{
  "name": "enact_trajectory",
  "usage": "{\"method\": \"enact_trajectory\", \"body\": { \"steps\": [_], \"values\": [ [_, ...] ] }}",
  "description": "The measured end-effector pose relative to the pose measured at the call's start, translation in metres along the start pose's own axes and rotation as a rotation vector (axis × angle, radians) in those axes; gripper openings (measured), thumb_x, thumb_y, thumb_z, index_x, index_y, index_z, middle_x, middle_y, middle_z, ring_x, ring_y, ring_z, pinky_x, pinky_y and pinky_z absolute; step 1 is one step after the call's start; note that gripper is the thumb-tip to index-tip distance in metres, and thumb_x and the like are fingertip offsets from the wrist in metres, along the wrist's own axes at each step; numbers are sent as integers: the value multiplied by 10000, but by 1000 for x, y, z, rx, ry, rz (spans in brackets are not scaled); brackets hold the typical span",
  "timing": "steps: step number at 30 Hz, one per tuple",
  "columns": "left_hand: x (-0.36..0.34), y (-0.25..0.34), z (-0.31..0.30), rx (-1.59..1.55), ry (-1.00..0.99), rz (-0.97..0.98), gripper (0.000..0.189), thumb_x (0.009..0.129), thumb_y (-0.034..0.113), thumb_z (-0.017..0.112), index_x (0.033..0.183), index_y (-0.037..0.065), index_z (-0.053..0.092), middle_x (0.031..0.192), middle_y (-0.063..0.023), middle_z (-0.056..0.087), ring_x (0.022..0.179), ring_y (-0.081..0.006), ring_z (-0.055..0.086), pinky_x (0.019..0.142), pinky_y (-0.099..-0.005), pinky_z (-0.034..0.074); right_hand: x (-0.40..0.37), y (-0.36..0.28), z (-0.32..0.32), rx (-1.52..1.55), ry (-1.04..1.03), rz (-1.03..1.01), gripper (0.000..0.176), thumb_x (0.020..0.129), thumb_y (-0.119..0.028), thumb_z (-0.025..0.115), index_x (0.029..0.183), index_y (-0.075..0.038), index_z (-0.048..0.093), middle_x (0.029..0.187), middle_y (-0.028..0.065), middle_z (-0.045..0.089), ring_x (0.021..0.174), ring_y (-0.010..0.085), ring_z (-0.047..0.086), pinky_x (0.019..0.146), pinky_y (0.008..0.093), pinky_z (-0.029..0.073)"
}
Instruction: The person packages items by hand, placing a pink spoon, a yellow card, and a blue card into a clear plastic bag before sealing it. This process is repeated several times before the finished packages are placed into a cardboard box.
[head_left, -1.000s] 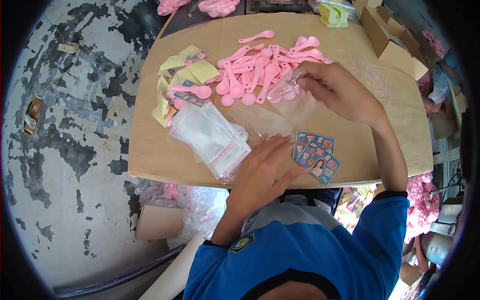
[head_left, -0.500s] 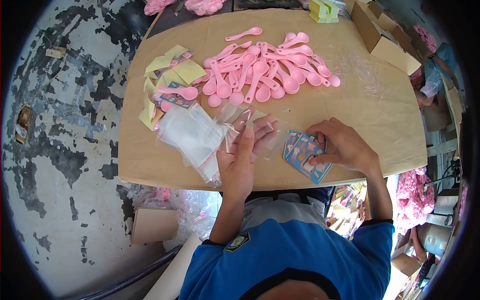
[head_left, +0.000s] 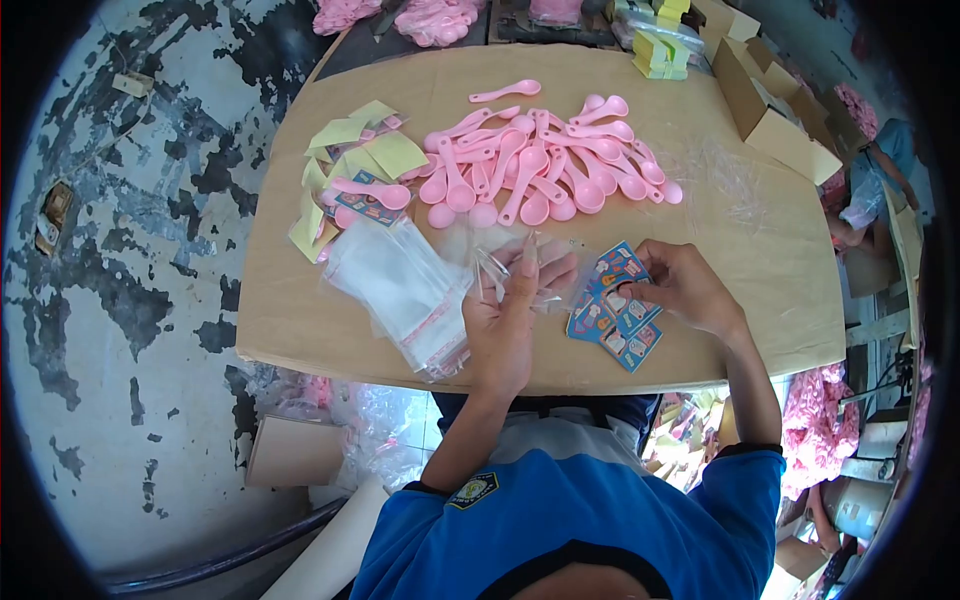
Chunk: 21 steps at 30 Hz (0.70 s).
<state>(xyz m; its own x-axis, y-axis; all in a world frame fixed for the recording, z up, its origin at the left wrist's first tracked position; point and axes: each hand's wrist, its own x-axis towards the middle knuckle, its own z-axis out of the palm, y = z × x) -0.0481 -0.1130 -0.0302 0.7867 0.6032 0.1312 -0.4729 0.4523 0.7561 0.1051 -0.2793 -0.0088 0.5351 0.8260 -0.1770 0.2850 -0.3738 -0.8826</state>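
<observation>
My left hand (head_left: 500,325) is closed on a clear plastic bag (head_left: 488,268), pinched at its edge over the front of the table. My right hand (head_left: 695,295) grips a blue printed card (head_left: 618,262) between thumb and fingers, tilted up near the bag. Other blue cards (head_left: 637,350) lie beneath it on the table. Left of my left hand is a stack of clear bags (head_left: 395,285). Beyond both hands spreads a heap of pink measuring spoons (head_left: 530,170).
At the left, yellow and blue cards (head_left: 395,153) lie piled with pink spoons. A cardboard box (head_left: 765,110) stands at the back right, near a bundle of yellow cards (head_left: 660,55). Thin plastic scraps (head_left: 735,185) lie on the brown table covering (head_left: 780,290). Another person's arm (head_left: 893,172) shows at far right.
My right hand has raised one blue card off the others and turned it toward the left hand. The left hand has shifted slightly right with the bag. The view has tilted a little.
</observation>
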Motion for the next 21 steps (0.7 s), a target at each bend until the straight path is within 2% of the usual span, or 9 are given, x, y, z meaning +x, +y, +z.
{"method": "enact_trajectory", "body": {
  "steps": [1,4,7,10,13,16,19,21],
  "values": [
    [0,-2,1,4,9,14,247,977,145,538,1149,-31,510,1055,-193,647,994,-282,659,914,-418,534,1,0,0,18,17,4,247,843,-103,708,1034,36,637,733,12,625,650,97,524,679,268,484],
    [0,-9,-5,35,59,-17,268,986,166,525,1197,2,503,1127,-172,631,1039,-285,644,909,-414,514,-1,-19,-7,-57,39,27,179,894,-110,651,1013,23,652,756,19,650,659,85,526,668,273,485],
    [4,-11,-6,2,106,13,291,969,171,560,1160,-42,509,1068,-185,649,1002,-271,656,932,-423,520,10,7,-13,-250,-91,-203,173,929,-122,609,1039,5,650,798,21,668,659,83,528,661,271,484],
    [6,-11,-4,10,116,-6,330,971,184,559,1197,-49,500,1123,-193,626,1042,-273,638,956,-424,503,10,3,-6,-392,83,-431,181,945,-128,587,1055,4,643,823,33,675,676,106,552,672,280,490],
    [4,-18,-4,-12,123,-13,364,974,193,553,1231,-57,489,1176,-200,599,1085,-275,614,981,-425,484,18,4,-3,-64,181,-307,194,948,-138,582,1082,-7,632,816,43,677,608,125,582,614,278,502],
    [5,-22,-7,18,120,-19,342,1000,185,495,1284,-3,470,1208,-184,591,1138,-283,586,966,-430,477,3,-20,-2,200,-33,-70,199,954,-137,571,1105,-18,622,825,54,689,526,112,597,523,262,495],
    [6,-22,-3,69,53,6,361,1003,183,488,1300,-20,451,1218,-188,585,1160,-268,571,998,-409,454,6,-9,12,142,5,-204,189,958,-121,557,1105,-18,619,790,62,691,467,92,589,462,239,472],
    [4,-24,-1,165,54,37,368,994,184,513,1286,-35,467,1209,-187,594,1126,-245,587,992,-374,454,9,-13,13,63,-20,-218,187,954,-122,559,1094,-15,620,755,71,683,477,98,593,472,243,475]
  ]
}}
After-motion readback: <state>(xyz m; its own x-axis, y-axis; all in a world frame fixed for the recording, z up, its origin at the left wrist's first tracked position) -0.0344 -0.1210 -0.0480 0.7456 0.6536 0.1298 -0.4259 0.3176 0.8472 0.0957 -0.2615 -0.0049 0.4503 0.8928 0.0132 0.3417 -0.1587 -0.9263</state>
